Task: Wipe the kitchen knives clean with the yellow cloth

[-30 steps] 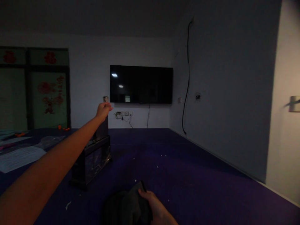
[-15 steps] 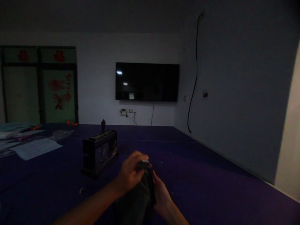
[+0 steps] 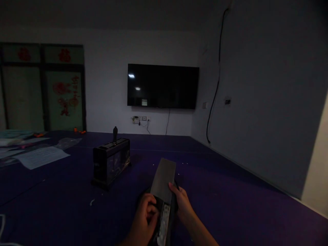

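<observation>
Grey panel [image 3: 164, 179] is gripped by the right hand [image 3: 182, 201] against a dim, cut-off object [image 3: 164, 223]. Left hand [image 3: 146, 215] has dropped to the panel's seven o'clock; I cannot tell its hold.

Left hand [image 3: 145, 217]: bare, slim in the fingers [image 3: 148, 198], rounded at the knuckles
Left wrist [image 3: 134, 236]: bare behind the fingers, dim, cut off by the lower edge of view
Right hand [image 3: 183, 202]: bare, narrow across the back
Right thumb [image 3: 173, 187]: slender, rounded at the tip, bare beside the other fingers
Right forearm [image 3: 200, 229]: bare, thin nearest the fingers, broader farther behind them
Nails: too dark at the fingertips to make out
</observation>
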`<state>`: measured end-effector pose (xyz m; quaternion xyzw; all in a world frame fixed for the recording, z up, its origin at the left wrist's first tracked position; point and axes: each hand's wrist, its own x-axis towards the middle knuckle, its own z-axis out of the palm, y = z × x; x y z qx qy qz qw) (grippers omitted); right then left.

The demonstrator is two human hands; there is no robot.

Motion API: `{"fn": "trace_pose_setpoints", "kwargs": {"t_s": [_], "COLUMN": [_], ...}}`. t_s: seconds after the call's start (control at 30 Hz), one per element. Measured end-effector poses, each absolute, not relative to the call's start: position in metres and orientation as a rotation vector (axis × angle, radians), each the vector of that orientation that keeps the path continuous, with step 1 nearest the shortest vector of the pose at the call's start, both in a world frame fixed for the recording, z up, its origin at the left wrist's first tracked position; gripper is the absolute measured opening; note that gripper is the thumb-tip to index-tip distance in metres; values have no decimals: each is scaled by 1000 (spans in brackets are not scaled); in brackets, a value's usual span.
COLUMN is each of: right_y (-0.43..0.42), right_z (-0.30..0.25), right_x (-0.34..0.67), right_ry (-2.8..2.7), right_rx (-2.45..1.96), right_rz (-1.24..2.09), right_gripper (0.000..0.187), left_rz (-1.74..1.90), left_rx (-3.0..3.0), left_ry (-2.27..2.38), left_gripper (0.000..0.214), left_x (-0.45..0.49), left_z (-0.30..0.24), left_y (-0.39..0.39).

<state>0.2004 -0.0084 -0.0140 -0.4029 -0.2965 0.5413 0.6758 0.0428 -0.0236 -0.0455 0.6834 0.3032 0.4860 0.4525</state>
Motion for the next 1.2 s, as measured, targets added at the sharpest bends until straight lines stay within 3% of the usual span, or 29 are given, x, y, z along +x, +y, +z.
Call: {"fn": "trace_pose_setpoints", "kwargs": {"t_s": [0.23,0.53,0.73,0.83,1.0,1.2], "right_y": [9,12,-6,-12,-9,-8], "right_z": [-7,-22,7,6,-24,-34], "right_x": [183,195,235,239,223,211], "right_ry": [-726,-895,-782,-985,-1469,-1755], "right_rx": [-930,-1042,-1217,-1278,-1283,-1247], "right_rz": [1130,1033,375,144,127,-7], "right_gripper": [42,41,39,40,28,36], "left_rz": [690,552,737,695,623,627], "left_rx": [1130,1226,1158,1158,1219,1216], "left_ry": [607,526,499,526,661,707], "left_gripper": [77,65,46,43,41,40], "left_x": [46,33,27,28,32,34], "left_z": [-57,-54,-48,-48,-52,-54], "left_y": [10,20,7,6,11,11]}}
